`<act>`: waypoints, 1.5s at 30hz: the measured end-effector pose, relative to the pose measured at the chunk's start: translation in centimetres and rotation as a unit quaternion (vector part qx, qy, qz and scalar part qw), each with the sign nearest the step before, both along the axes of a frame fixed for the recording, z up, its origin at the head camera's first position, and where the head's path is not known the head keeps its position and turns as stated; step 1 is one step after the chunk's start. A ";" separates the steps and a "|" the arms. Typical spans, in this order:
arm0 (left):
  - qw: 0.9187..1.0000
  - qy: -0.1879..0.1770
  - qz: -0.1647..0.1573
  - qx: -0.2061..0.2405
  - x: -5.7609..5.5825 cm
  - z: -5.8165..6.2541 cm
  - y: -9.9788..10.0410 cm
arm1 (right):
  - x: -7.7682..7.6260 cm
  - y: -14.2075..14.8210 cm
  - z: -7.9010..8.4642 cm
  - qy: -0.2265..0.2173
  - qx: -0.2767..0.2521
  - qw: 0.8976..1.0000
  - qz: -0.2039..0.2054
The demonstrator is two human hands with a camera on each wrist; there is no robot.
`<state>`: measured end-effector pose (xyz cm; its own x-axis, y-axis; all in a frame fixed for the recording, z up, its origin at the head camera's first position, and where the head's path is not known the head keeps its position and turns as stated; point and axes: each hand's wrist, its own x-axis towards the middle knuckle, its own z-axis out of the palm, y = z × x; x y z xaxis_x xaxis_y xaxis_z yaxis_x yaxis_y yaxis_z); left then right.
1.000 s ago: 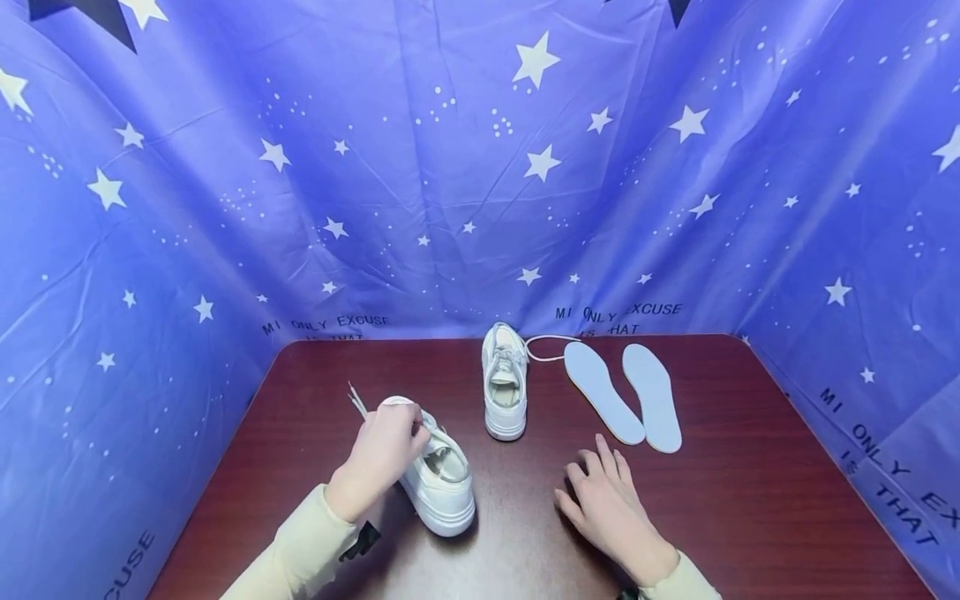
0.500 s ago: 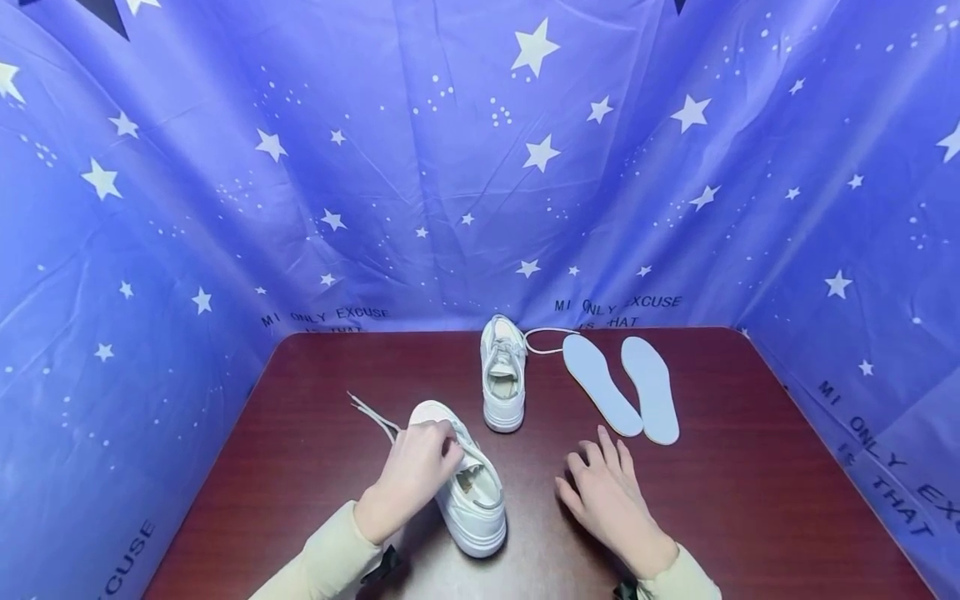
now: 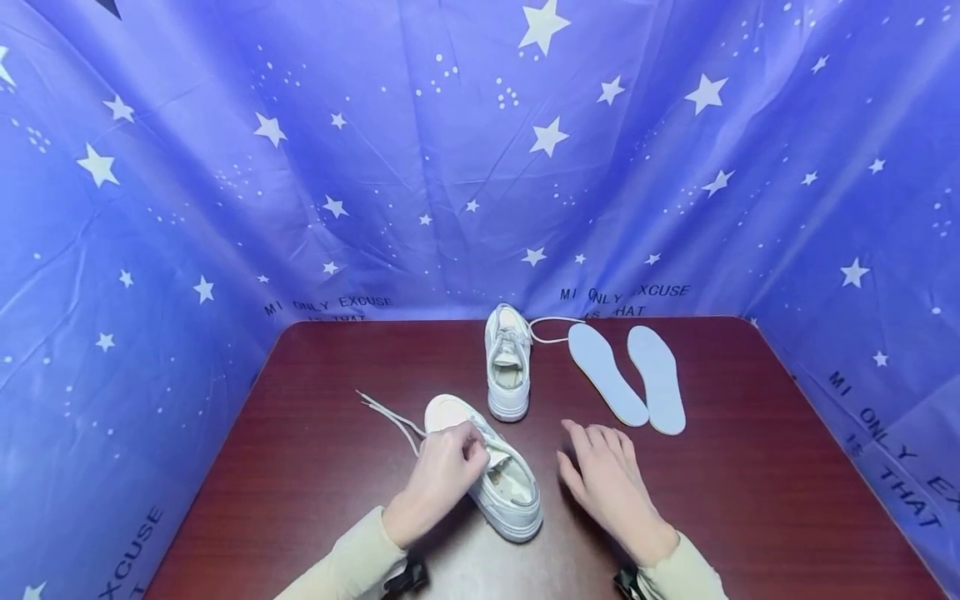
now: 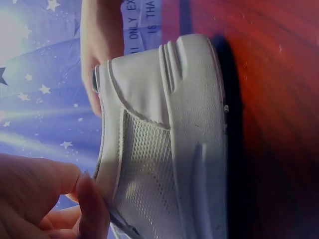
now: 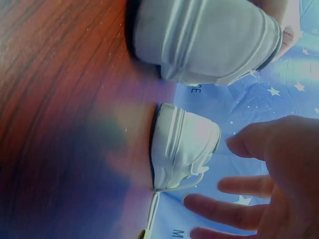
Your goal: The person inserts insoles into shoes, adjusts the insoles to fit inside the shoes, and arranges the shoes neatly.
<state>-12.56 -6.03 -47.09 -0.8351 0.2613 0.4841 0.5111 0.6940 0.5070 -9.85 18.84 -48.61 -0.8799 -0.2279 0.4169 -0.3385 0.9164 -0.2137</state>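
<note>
My left hand (image 3: 442, 471) pinches a white sneaker (image 3: 517, 522) at the lacing beside its opening. In the left wrist view the thumb and forefinger meet at the sneaker's (image 4: 194, 119) upper edge, above the mesh side. Its heel points toward me and to the right, and its loose shoelace (image 3: 390, 417) trails out leftward. Just right of that heel, my right hand (image 3: 607, 487) holds nothing, its fingers loosely bent and spread. A second white sneaker (image 3: 508, 404) stands farther back, toe away from me; the right wrist view shows this sneaker (image 5: 182, 144) beyond my fingers.
Two pale insoles, a left one (image 3: 607, 375) and a right one (image 3: 657, 379), lie at the back right. The far sneaker's lace (image 3: 551, 339) loops toward them. A starry blue curtain (image 3: 420, 167) encloses the dark red table (image 3: 750, 492) on the back and sides.
My left hand has drawn the near sneaker rightward across the table, and the sneaker now angles more to the right. My right hand stays in place with its fingers slightly shifted.
</note>
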 end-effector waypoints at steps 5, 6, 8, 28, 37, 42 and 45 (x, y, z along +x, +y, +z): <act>1.000 0.012 -0.008 -0.004 0.4 0.1 0.0 | -0.6 -0.5 0.6 -0.004 -0.056 0.997 0.047; 1.000 0.022 -0.009 -0.012 0.4 0.3 0.0 | -0.7 -0.6 0.8 -0.015 -0.073 0.995 0.060; 0.998 0.040 -0.012 -0.037 0.4 0.7 0.0 | -0.7 -0.8 1.1 -0.050 -0.107 0.990 0.082; 0.953 0.127 -0.026 -0.275 0.3 0.4 1.9 | -0.1 -1.6 1.9 -0.148 -0.135 0.970 0.140; 0.946 0.112 0.005 -0.305 0.5 0.5 2.5 | 0.0 -1.8 2.0 -0.135 -0.123 0.975 0.125; 0.943 0.127 0.012 -0.308 0.6 0.3 2.4 | 0.0 -1.9 1.9 -0.126 -0.121 0.977 0.122; 0.941 0.151 0.016 -0.301 0.5 0.1 2.3 | 0.1 -1.8 1.9 -0.122 -0.122 0.978 0.120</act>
